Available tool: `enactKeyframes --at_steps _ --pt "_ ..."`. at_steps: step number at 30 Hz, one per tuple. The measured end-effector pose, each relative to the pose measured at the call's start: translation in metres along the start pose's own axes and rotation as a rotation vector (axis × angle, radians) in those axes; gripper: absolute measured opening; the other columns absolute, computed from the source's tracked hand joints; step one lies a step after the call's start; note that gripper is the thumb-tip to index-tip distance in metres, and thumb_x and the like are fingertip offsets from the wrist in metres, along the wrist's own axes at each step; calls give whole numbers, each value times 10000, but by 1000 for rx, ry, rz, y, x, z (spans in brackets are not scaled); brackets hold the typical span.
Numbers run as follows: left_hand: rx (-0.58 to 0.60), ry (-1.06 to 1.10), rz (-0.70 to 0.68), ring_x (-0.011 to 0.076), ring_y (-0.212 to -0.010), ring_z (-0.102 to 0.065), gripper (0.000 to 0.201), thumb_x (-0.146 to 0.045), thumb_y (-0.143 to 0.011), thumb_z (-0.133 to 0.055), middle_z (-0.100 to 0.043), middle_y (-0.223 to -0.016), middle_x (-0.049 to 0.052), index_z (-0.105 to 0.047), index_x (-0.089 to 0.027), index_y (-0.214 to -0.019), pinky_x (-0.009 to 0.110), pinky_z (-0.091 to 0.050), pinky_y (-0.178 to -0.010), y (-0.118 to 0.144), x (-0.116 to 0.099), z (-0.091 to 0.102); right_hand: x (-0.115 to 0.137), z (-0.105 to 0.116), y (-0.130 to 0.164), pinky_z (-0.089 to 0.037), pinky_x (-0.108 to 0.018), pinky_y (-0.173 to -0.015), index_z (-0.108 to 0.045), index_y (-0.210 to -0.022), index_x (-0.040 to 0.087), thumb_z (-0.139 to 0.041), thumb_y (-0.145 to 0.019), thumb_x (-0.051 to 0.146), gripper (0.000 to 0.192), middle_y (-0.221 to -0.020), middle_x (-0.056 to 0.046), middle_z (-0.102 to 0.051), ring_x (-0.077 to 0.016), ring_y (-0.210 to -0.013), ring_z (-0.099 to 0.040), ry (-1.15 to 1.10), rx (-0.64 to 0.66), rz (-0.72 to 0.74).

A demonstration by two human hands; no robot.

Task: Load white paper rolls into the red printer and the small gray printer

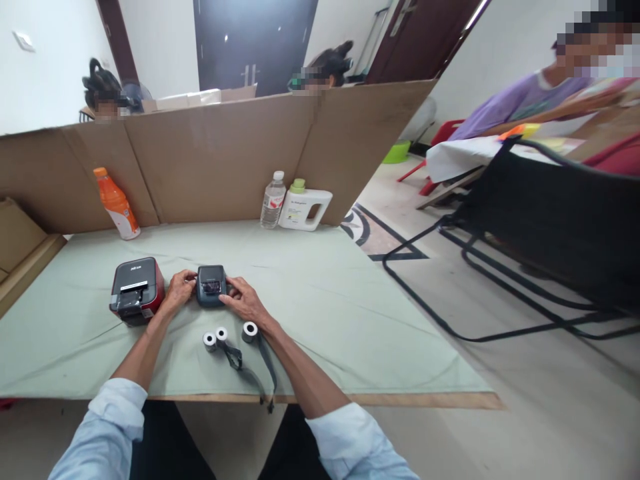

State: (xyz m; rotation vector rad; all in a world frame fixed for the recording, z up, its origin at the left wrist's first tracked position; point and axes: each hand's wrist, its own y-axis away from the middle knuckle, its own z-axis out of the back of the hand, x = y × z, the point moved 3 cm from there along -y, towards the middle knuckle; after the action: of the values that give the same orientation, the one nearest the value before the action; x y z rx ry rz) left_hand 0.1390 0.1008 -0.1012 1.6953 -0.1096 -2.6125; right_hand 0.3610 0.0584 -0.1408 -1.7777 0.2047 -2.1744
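Note:
A small dark blue-grey printer (pixel 211 298) with a dark window on top rests on the green cloth between my hands. My left hand (pixel 179 291) is closed at its left edge, with the fingertips partly hidden. On the opposite side, my right hand (pixel 243 298) grips the printer, thumb at the front corner and fingers along the side. Nearer to me lie two small paper rolls (pixel 215 339) side by side and a larger roll (pixel 250 332), with dark strips trailing toward the table edge. A bigger black and red label printer (pixel 136 290) stands just left of my left hand.
A cardboard partition (pixel 220 163) closes off the table's far side. Before it stand an orange bottle (pixel 117 205), a clear water bottle (pixel 273 203) and a white jug (pixel 303 208). A black folding chair (pixel 545 220) is at right, with a person in purple (pixel 530 100) beyond.

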Motion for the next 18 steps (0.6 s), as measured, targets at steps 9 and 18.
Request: enactKeyframes --at_steps 9,18 --pt "92 -31 -17 81 -466 -492 599 -187 -771 -634 -658 -717 -8 -661 -143 -1367 170 -363 -419 -3 2 -1 -6 -1 -2 -563 -347 -743 -628 -1415 254 -837 -744 365 711 -1078 -52 -588 -169 -783 -579 7 5 9" --pt "4 -147 -161 179 -733 -656 505 -164 -745 -621 -731 -791 25 -746 -144 -1235 268 -546 -692 -3 2 -4 -4 0 -1 -570 -345 -727 -614 -1431 225 -848 -733 376 751 -1090 -64 -576 -171 -786 -582 8 16 5"
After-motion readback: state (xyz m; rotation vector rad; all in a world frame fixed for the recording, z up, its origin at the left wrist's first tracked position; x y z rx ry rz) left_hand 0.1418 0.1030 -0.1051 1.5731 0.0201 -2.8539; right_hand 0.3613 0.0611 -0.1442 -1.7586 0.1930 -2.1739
